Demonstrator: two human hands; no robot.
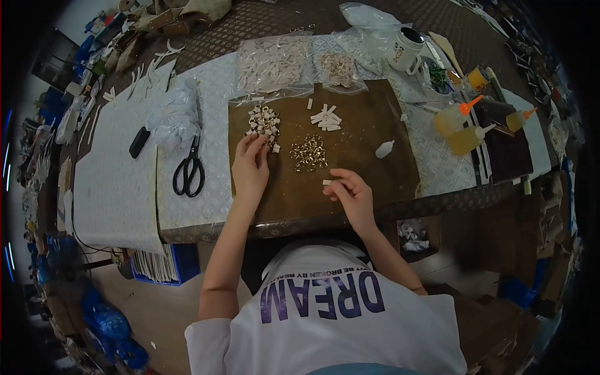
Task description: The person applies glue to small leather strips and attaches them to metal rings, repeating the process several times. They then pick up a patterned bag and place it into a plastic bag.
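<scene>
My right hand (pixel 354 199) pinches a small cream strip (pixel 327 182) between thumb and fingertips, just above the brown work mat (pixel 287 203). My left hand (pixel 251 167) is at the near edge of a pile of metal rings with cream tabs (pixel 264 122). Its fingers are bent and slightly apart, with nothing visible in them; the fingertips partly cover the pile. Between the hands and a little farther off lies a heap of bare gold-coloured rings (pixel 309 154). Loose cream strips (pixel 326 117) are stacked behind that heap.
A small white bottle (pixel 385 149) lies on the mat's right side. Black-handled scissors (pixel 189 172) are to the left. Clear bags of small pieces (pixel 275 62) stand at the back. Yellowish squeeze bottles (pixel 465 140) and a white mug (pixel 406 50) are at the right.
</scene>
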